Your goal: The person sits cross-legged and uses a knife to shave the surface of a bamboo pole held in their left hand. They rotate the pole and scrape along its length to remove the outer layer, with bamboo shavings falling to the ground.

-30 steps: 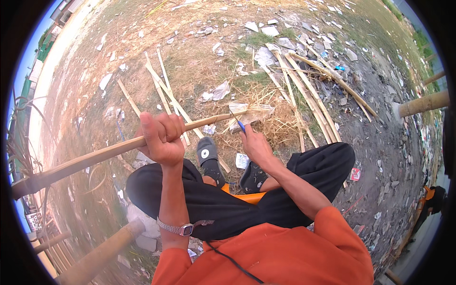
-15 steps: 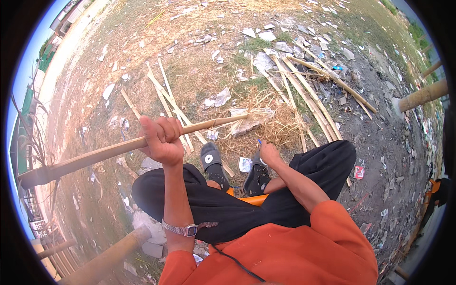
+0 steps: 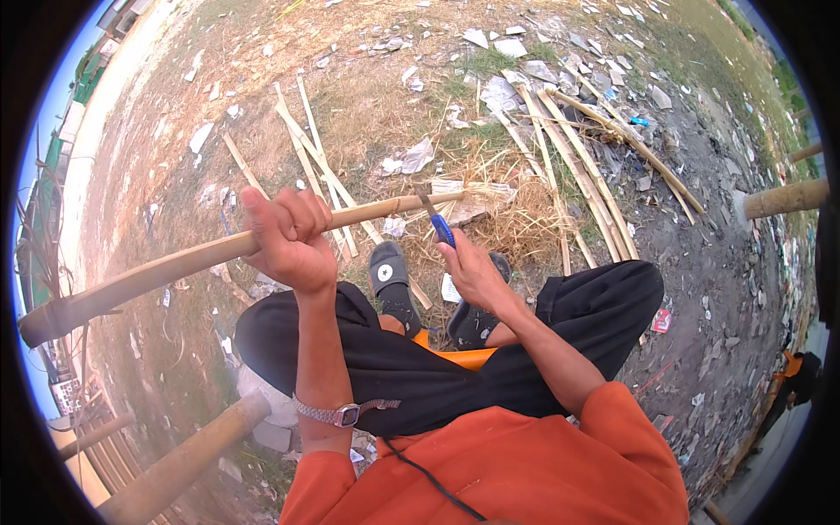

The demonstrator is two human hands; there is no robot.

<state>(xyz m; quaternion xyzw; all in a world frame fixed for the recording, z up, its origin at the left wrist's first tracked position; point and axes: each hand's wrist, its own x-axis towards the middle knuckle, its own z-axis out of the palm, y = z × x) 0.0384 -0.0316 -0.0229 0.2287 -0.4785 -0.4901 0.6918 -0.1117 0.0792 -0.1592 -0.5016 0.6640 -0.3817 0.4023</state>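
Note:
My left hand (image 3: 296, 241) is wrapped around a long bamboo stick (image 3: 166, 269), which slants from the far left up towards the middle. The stick's thin end lies over a pale block (image 3: 477, 210) on the ground. In my right hand (image 3: 475, 273) is a blue-handled utility knife (image 3: 443, 229). Its blade points up and meets or crosses the stick near the thin end; whether it cuts in, I cannot tell. Dry straw-like shavings (image 3: 525, 229) lie around the block.
Several split bamboo strips (image 3: 569, 175) lie to the right of the shavings, and more strips (image 3: 311, 144) lie at the left. My sandalled feet (image 3: 391, 276) are just below the stick. Bamboo posts (image 3: 188, 459) stand at both sides. Litter (image 3: 512, 48) covers the ground.
My right hand has risen from beside my foot, bringing the knife up to the stick's thin end. The stick's thick end has dipped and shifted slightly left.

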